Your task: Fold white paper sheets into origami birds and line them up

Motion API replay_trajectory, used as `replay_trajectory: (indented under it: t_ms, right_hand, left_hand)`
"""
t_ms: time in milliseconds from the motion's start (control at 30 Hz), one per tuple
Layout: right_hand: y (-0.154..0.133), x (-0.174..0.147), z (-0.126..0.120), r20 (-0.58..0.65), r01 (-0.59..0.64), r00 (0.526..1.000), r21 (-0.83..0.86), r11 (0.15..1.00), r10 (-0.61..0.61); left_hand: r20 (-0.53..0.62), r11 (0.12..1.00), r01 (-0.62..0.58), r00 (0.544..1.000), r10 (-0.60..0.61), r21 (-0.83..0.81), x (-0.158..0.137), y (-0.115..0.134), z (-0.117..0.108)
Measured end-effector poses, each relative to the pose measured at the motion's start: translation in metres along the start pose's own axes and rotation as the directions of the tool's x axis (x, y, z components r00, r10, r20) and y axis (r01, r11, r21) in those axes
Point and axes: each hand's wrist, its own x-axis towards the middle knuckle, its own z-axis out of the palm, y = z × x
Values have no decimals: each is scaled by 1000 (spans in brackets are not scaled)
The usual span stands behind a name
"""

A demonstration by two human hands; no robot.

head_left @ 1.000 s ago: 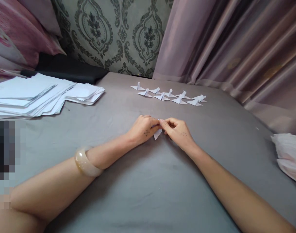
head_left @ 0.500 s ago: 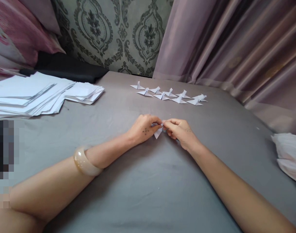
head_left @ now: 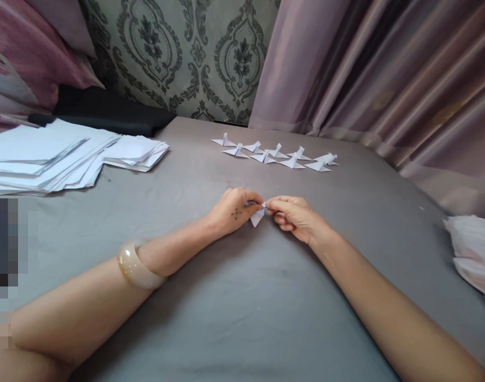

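A small piece of folded white paper (head_left: 257, 216) is pinched between both hands, its pointed end hanging down. My left hand (head_left: 237, 210), with a pale bangle (head_left: 137, 268) on the forearm, is closed on the paper's left and upper part. From the other side, my right hand (head_left: 292, 215) pinches the upper right tip with thumb and forefinger, the other fingers curled. My fingers hide much of the paper. Beyond the hands stand several white folded paper birds (head_left: 265, 156) in two slanting rows.
Stacks of white paper sheets (head_left: 35, 154) lie at the left, with smaller pieces (head_left: 133, 148) beside them. A black cloth (head_left: 107, 111) lies behind. Curtains (head_left: 346, 69) hang along the right, and a white crumpled bundle (head_left: 471, 249) rests at the grey surface's (head_left: 226, 318) right edge.
My right hand has turned slightly, and its lower fingers show more. Both hands keep hold of the folded paper. The whole view has shifted a little.
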Motion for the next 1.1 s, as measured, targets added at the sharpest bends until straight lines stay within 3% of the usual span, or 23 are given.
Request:
replay_trajectory:
  t_ms: [600, 933, 1100]
  right_hand:
    - [-3, 0, -3, 36, -73, 997, -31, 997, 74]
    - [-5, -3, -5, 81, -71, 994, -4, 997, 71]
    - [-7, -4, -6, 90, -141, 987, 90, 986, 133]
  left_hand:
    - [0, 994, 27, 1000, -27, -104, 3, -5, 4]
    - [11, 998, 6, 1000, -5, -57, 3, -9, 5]
    - [7, 999, -18, 1000, 18, 33, 2, -2, 2]
